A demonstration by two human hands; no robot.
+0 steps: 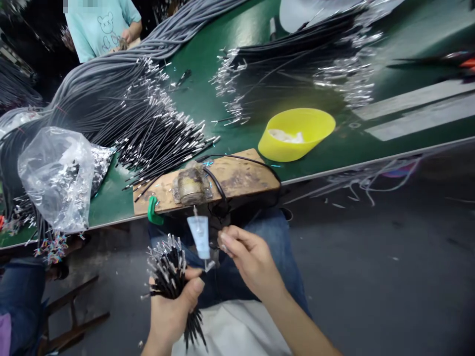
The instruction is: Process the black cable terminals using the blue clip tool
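A bundle of short black cables (pixel 170 279) with silvery tips is wrapped in my left hand (pixel 172 311). Its thumb and a finger reach toward a small whitish piece at the lower end of a pale blue tapered tool (pixel 199 235). That tool hangs below a worn, tape-wrapped motor (pixel 191 185) on a wooden board (pixel 241 178) at the table edge. Just right of the tool, my right hand (pixel 252 259) is closed with thumb and fingertips together; what they hold, if anything, is too small to make out.
Long grey cables (pixel 122 62) with black ends lie across the green table (pixel 200 99). A clear plastic bag (pixel 55 173) is at the left, a yellow bowl (pixel 315 128) at the right, and a green clamp (pixel 153 210) on the edge. A person (pixel 106 24) is across the table.
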